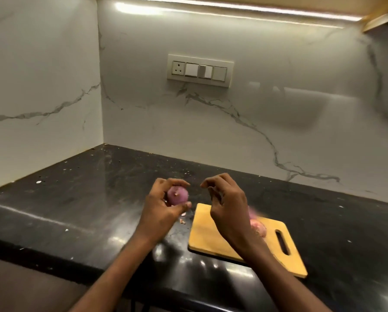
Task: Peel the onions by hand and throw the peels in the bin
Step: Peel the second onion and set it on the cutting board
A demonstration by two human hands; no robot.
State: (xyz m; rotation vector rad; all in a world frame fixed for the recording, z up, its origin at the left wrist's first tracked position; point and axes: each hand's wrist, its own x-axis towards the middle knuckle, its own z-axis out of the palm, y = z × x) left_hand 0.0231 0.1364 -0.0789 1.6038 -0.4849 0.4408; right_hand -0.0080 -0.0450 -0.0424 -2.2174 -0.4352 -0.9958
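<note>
Purple, smooth round onion (pixel 177 195) gripped by left hand (pixel 163 207); right hand (pixel 227 204) loosely curled, empty.

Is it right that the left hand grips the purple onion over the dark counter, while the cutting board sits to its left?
One thing is off: the head view shows the wooden cutting board to the right of the left hand, under the right hand, not to its left. The rest holds: the left hand grips the purple onion over the dark counter.

Home kitchen, black stone counter (pixel 80 199), marble backsplash (pixel 211 122), chopping board (pixel 211 235)
</note>
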